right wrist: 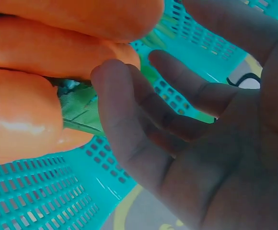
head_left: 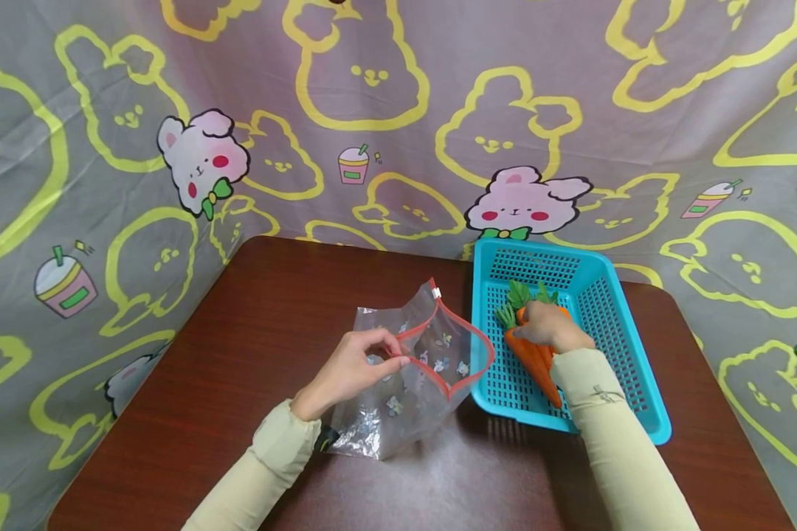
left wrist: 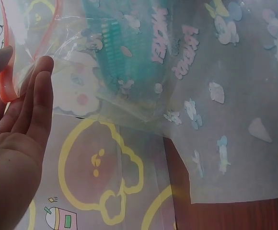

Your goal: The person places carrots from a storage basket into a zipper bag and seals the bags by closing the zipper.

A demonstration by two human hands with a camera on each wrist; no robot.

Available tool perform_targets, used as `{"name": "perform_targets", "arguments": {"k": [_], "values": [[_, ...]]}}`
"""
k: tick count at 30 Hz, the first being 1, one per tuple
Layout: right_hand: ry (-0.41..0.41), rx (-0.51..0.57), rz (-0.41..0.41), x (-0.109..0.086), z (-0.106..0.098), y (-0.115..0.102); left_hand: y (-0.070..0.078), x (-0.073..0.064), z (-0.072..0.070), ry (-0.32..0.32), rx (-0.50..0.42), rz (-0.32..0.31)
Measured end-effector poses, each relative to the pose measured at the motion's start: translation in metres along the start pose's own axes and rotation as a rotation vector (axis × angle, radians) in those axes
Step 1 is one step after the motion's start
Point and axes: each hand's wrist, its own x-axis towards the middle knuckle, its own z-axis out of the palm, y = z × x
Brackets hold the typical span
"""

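My left hand (head_left: 355,369) pinches the red zip edge of a clear zip bag (head_left: 401,405) printed with small cartoon figures. The bag's mouth gapes toward the basket, its white slider (head_left: 437,293) at the far end. In the left wrist view, thumb and fingers hold the red strip (left wrist: 7,91) between them. My right hand (head_left: 547,328) reaches into a turquoise basket (head_left: 478,310), over the leafy ends of several orange carrots (head_left: 538,369). From the right wrist, the fingers (right wrist: 117,103) look loosely bent beside a carrot (right wrist: 57,45), with a gap between them and the thumb.
The basket stands at the right on a dark brown table (head_left: 252,317), its near left rim close to the bag's mouth. Behind the table hangs a grey curtain (head_left: 432,155) with yellow bear outlines and rabbit faces.
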Motion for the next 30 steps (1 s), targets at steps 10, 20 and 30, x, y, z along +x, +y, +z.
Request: {"name": "perform_targets", "arguments": {"k": [10,20,30], "values": [[-0.025,0.05,0.064,0.001,0.006,0.001,0.001,0.001,0.001,-0.004,-0.002,0.002],[-0.029,0.027,0.061,-0.002,0.007,-0.003,0.003,0.0,0.0,-0.011,-0.004,0.003],[-0.052,-0.036,0.031,0.001,0.009,-0.009,0.005,-0.001,0.001,-0.005,0.002,0.0]]}}
